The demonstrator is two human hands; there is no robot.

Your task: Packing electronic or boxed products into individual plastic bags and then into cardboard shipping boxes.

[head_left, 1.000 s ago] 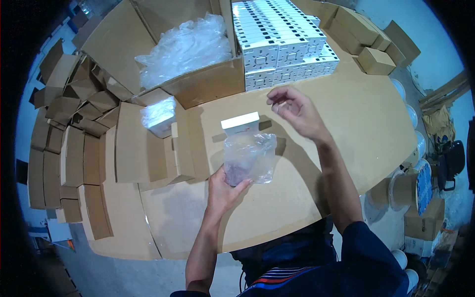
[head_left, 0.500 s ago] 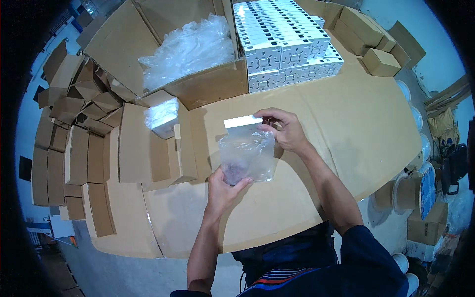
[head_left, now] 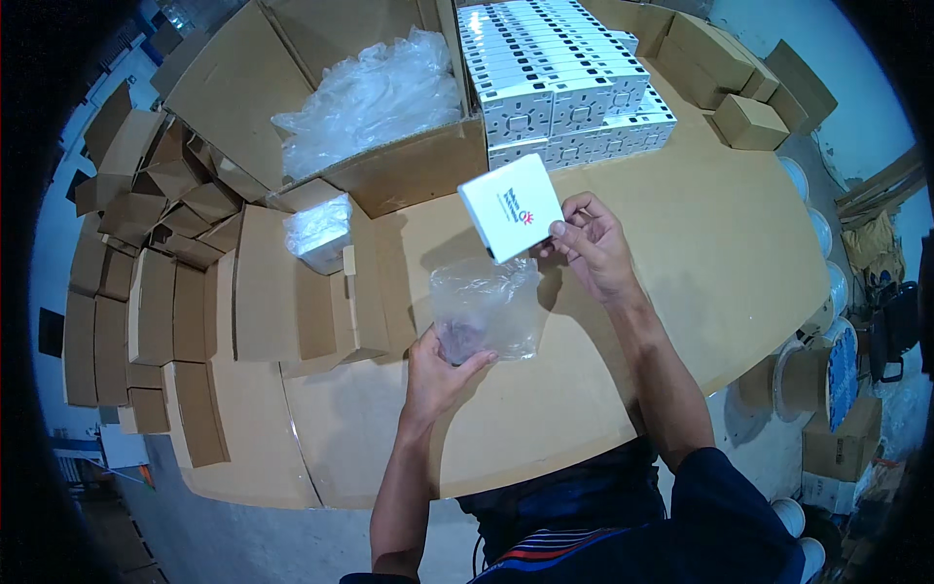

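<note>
My right hand (head_left: 595, 243) holds a small flat white box (head_left: 510, 207) by its lower right corner, tilted up above the table. Just below the box hangs a clear plastic bag (head_left: 486, 307), which my left hand (head_left: 438, 375) grips at its bottom edge. The box's lower edge is near the bag's top. A second white box wrapped in plastic (head_left: 316, 232) lies to the left on flat brown cartons.
A big open carton (head_left: 409, 170) full of clear bags stands behind. Rows of white boxes (head_left: 559, 73) are stacked at the back. Folded brown cartons (head_left: 146, 292) pile up on the left. Small brown boxes (head_left: 749, 122) sit at the far right of the wooden table (head_left: 700, 263).
My right hand reached down to the white box on the table, took hold of it and lifted it, tilting its face up. The left hand kept hold of the bag.
</note>
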